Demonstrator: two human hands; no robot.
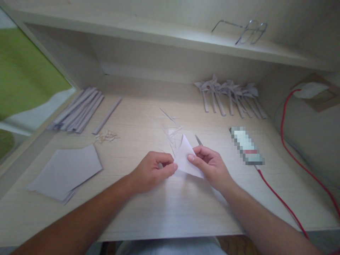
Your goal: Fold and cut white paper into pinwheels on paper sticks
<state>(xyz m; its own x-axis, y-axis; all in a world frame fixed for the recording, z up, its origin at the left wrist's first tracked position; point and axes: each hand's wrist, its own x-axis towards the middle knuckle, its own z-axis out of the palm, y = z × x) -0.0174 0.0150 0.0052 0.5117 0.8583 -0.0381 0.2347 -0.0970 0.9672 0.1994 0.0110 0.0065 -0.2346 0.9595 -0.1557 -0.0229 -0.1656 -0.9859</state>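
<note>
1. Here, the folded paper (182, 156) lies left of the phone (247, 146), between the left hand (151, 173) and the right hand (212, 166); both touch it, so neither is nearer.
2. Its long edge slants from a tip pointing away from the person down toward the right hand, on the phone's side.
3. Left hand, farther from the phone: mostly curled, thumb and fingertip pinching the paper's left corner.
4. Right hand, nearer the phone: half-closed, thumb on the paper's face, fingers behind.
</note>
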